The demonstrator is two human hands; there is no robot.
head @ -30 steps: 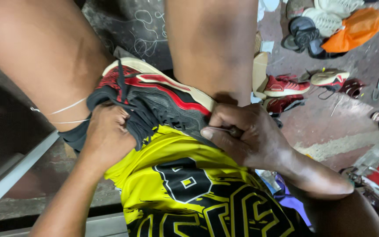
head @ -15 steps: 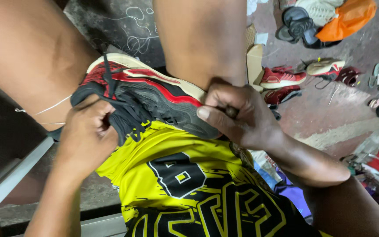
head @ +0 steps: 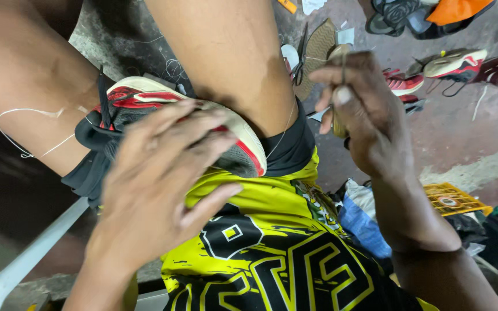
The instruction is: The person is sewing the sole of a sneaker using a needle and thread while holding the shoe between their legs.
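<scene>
between the knees, left hand (head: pixel 162 178) lies flat on a red-black shoe (head: pixel 145 109); right hand (head: pixel 364 109) pinches a thin tool (head: pixel 341 69).

Floor (head: pixel 468 124): bare reddish concrete, stained, with a pale band running across it, lying beyond the grip.
Scattered shoes (head: pixel 456 63): lying on the floor, well apart from the grip.
Yellow crate (head: pixel 451 198): sitting low, beside bundled cloth.
Light: falling evenly, dim.

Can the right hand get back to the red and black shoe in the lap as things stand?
Probably yes. The right hand is raised beside the knee, pinching a thin tool, with open space toward the shoe. The left hand covers much of the shoe, but its toe end shows.
</scene>
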